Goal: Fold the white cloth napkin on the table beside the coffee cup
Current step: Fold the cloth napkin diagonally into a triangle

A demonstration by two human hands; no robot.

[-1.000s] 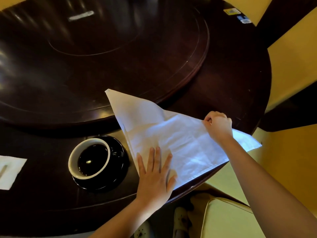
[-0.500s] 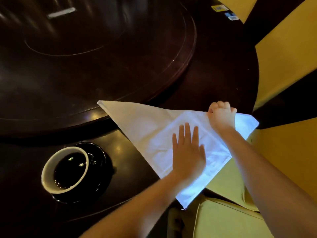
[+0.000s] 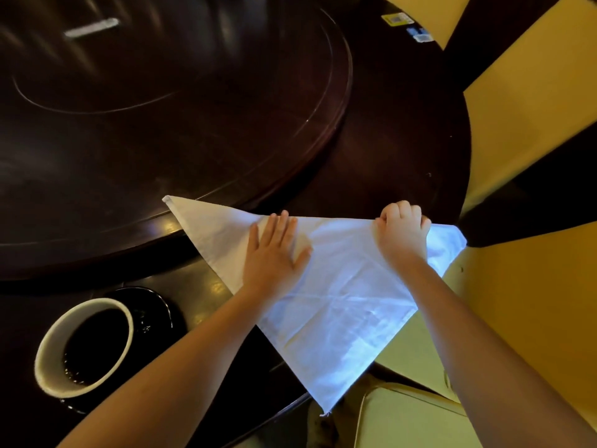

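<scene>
The white cloth napkin [image 3: 342, 305] lies as a triangle on the dark round table [image 3: 403, 150], its lower point hanging past the table's near edge. My left hand [image 3: 274, 250] lies flat on the napkin's left part, fingers spread, close to the top folded edge. My right hand [image 3: 402, 231] is curled into a fist on the top edge near the right corner; whether it pinches the cloth is hidden. The white coffee cup [image 3: 82, 347], full of dark coffee, stands on a black saucer [image 3: 155, 315] to the left of the napkin.
A raised dark turntable [image 3: 161, 124] fills the table's middle, and the napkin's left tip rests on its rim. A pale chair cushion [image 3: 407, 418] sits below the table edge. Small labels [image 3: 395, 19] lie at the far right. Yellow floor shows on the right.
My left hand has slid up and to the left across the napkin, toward its top edge. My right hand stays at the top right edge. The napkin now lies flat as a triangle.
</scene>
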